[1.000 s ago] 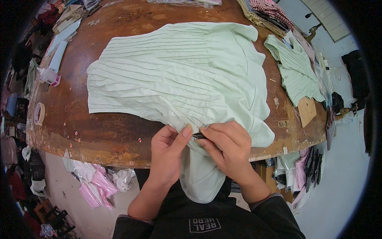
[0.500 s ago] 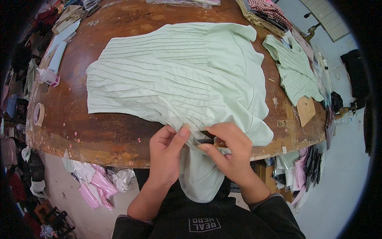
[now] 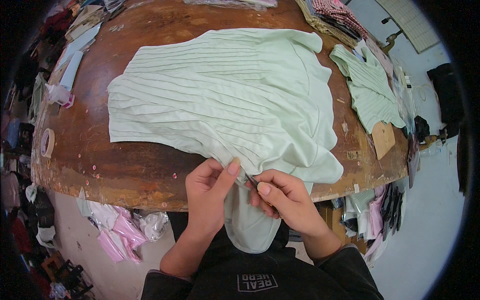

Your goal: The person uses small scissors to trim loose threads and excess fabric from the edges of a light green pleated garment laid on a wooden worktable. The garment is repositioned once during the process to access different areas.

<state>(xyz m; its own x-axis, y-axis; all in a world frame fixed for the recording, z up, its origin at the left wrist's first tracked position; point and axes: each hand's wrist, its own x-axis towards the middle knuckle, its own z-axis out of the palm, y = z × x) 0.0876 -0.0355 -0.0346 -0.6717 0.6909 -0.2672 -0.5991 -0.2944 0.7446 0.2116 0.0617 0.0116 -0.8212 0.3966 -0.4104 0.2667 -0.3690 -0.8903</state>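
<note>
A pale green pleated garment (image 3: 210, 90) lies spread over the wooden table, with one part hanging past the near edge toward me. My left hand (image 3: 207, 192) pinches its near edge between thumb and fingers. In my right hand (image 3: 287, 197) is a pair of small dark thread snips (image 3: 251, 180). Their tips point up and left, at the cloth just beside my left thumb. The blades look closed together, and my fingers hide most of the handle. Whether a thread lies at the tips is too small to tell.
On the brown table (image 3: 135, 172), a glue bottle (image 3: 60, 96) and a tape roll (image 3: 47, 143) sit at the left. A second green garment (image 3: 367, 90) lies right, by a wooden piece (image 3: 383, 140). Folded checked cloth (image 3: 335, 20) is stacked at the far right. Bagged pink clothes (image 3: 120, 230) lie below.
My right hand has turned and dropped slightly. The snips, earlier held sideways with blades apart, now point up-left with blades together. My left hand keeps its pinch, shifted slightly.
</note>
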